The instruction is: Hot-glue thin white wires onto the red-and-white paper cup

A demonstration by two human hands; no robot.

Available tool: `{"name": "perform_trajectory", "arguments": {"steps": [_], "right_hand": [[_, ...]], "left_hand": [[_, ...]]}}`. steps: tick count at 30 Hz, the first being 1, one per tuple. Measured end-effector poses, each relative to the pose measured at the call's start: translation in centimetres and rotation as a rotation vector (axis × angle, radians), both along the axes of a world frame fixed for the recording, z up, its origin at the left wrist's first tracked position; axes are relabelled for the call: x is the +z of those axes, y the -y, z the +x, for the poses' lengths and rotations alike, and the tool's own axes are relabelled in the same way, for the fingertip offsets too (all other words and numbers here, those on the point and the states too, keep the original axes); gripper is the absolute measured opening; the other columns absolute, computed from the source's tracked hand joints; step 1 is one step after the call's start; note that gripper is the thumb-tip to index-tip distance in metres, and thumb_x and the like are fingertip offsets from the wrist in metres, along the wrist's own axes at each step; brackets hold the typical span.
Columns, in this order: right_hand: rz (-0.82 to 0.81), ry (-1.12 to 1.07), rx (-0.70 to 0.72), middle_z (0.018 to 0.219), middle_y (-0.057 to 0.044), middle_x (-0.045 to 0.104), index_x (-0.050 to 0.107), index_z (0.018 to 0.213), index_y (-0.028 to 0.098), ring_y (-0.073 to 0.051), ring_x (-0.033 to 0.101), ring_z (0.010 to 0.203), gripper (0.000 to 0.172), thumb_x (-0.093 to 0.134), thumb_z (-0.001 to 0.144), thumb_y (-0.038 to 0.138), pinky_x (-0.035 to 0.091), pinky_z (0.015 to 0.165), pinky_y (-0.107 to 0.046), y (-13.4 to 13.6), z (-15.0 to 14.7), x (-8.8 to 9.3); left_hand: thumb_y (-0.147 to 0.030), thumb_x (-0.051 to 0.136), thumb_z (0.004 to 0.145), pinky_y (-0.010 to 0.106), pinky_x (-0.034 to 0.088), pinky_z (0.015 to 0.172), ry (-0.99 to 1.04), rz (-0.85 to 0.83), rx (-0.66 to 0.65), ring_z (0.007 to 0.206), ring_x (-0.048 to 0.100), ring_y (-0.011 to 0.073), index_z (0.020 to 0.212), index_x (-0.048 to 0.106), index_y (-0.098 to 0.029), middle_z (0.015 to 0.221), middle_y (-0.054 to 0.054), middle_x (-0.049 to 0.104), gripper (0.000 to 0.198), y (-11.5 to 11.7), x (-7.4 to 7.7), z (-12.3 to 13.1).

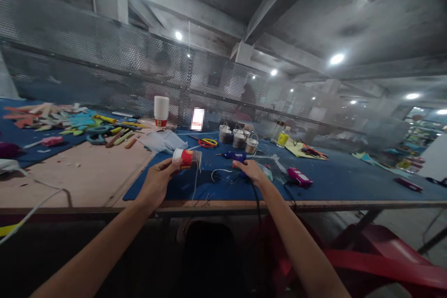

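Observation:
My left hand [161, 177] grips a red and white paper cup [186, 158] lying on its side in the air, its base toward the right wrapped in grey cord. A loose strand of cord [195, 181] hangs down from it. In my right hand [249, 170] is a blue glue gun [234, 155], its nozzle pointing left toward the cup, with a gap between the two. A black cable trails below that hand. Behind the glue gun stand several small cord-wrapped cups with handles [239, 138]. Scissors with yellow and red handles [207, 142] lie behind the held cup.
A stack of paper cups [161, 109] stands at the back left, near piled coloured strips [75, 118] and several tools. A magenta box [299, 177] lies to the right. Farther back are a yellow-labelled bottle [283, 136] and a perforated metal screen [209, 79]. A red chair [380, 260] stands below.

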State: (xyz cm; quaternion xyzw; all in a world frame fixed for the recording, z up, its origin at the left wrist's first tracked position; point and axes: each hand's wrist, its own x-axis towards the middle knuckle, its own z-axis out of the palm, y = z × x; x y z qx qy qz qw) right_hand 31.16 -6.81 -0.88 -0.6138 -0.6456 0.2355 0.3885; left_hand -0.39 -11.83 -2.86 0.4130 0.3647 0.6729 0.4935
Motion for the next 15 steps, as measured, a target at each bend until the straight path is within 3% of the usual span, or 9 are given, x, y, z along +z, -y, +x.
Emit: {"name": "perform_trajectory", "arguments": {"steps": [3,6,11,15], "right_hand": [[0.021,0.144,-0.063,0.044,0.007,0.034,0.048,0.048,0.024,-0.013,0.04,0.048,0.056,0.071,0.08,0.063,0.027,0.05,-0.025,-0.8,0.5,0.1],[0.043,0.272,-0.108,0.042,0.006,0.033,0.04,0.043,0.025,-0.014,0.041,0.048,0.062,0.069,0.084,0.061,0.026,0.051,-0.026,-1.2,0.7,0.2],[0.04,0.422,-0.189,0.051,-0.001,0.053,0.054,0.049,0.022,-0.02,0.062,0.063,0.054,0.073,0.086,0.057,0.036,0.059,-0.026,-0.9,0.8,-0.1],[0.23,0.457,-0.227,0.088,-0.01,0.074,0.069,0.073,0.02,-0.024,0.072,0.092,0.028,0.081,0.084,0.042,0.047,0.074,-0.029,-0.2,0.1,0.6]], "left_hand": [[-0.053,0.094,0.064,0.034,0.054,0.082,-0.041,-0.032,-0.021,0.089,0.071,0.0232,0.096,0.086,-0.02,0.096,0.009,0.082,0.046,-0.5,0.2,-0.3],[-0.053,0.093,0.065,0.037,0.055,0.083,-0.061,-0.054,-0.072,0.092,0.072,0.0251,0.098,0.085,-0.021,0.1,0.011,0.082,0.047,-1.2,1.0,-0.3],[-0.053,0.091,0.065,0.037,0.052,0.081,-0.132,-0.064,-0.075,0.089,0.071,0.0265,0.09,0.085,-0.022,0.096,0.011,0.083,0.04,-2.6,3.6,0.6],[-0.055,0.089,0.064,0.037,0.05,0.079,-0.218,-0.017,-0.067,0.083,0.07,0.0278,0.083,0.085,-0.02,0.083,0.011,0.082,0.04,-4.0,5.6,1.9]]}}
